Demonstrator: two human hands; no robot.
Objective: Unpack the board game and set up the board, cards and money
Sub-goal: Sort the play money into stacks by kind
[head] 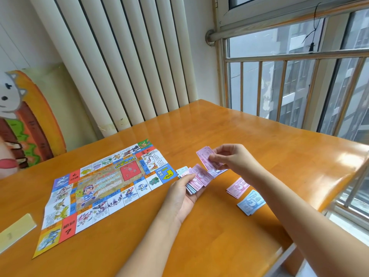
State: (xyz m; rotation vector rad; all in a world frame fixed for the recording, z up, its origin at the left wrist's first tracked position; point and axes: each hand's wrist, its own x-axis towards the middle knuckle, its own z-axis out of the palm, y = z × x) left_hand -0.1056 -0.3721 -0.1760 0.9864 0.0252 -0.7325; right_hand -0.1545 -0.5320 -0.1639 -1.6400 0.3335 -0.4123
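Left hand (182,189) and right hand (234,158) hold notes (197,178) between board (103,188) and piles (237,186).

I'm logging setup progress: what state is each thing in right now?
Board: unfolded, flat on the table.
Left hand: holds a stack of notes.
Right hand: pinches pink notes.
Pink pile: lying on the table.
Blue pile: lying beside the pink one.
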